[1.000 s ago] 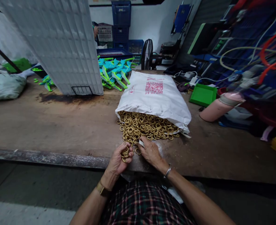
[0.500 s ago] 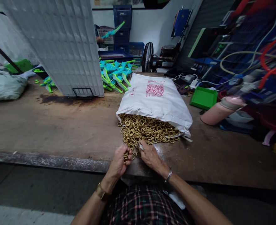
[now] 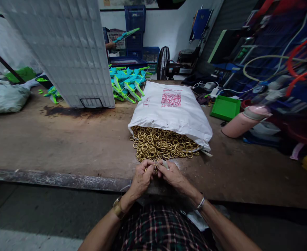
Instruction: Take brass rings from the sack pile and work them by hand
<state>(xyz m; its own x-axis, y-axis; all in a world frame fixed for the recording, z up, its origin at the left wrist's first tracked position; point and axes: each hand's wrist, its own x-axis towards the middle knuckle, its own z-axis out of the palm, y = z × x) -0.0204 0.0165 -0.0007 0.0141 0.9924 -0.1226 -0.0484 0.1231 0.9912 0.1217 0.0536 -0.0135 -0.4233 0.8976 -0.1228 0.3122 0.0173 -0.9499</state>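
Note:
My left hand (image 3: 141, 178) is closed, its fingertips pinching a gold-coloured ring (image 3: 155, 165) at the front edge of the ring pile. My right hand (image 3: 176, 178) meets it from the right, also closed, thumb and finger close to that ring. A small flat pale tool with a dark tip (image 3: 165, 163) sticks up from the right hand; its exact kind is unclear. Just beyond both hands, many gold-coloured rings (image 3: 164, 142) spill out of a white sack (image 3: 153, 111) lying on its side. Fingers hide whatever else is in the left palm.
A brown table (image 3: 64, 146) carries everything. Behind the sack lie turquoise-and-green plastic pieces (image 3: 128, 82), beside a tall white ribbed panel (image 3: 77, 52). To the right are a green tray (image 3: 226, 107) and a pink bottle (image 3: 241, 123). Another person's hand (image 3: 111, 45) shows behind the panel.
Both hands have come together; before, they were apart, with several rings showing in the left one. The right hand has drawn back slightly from the pile.

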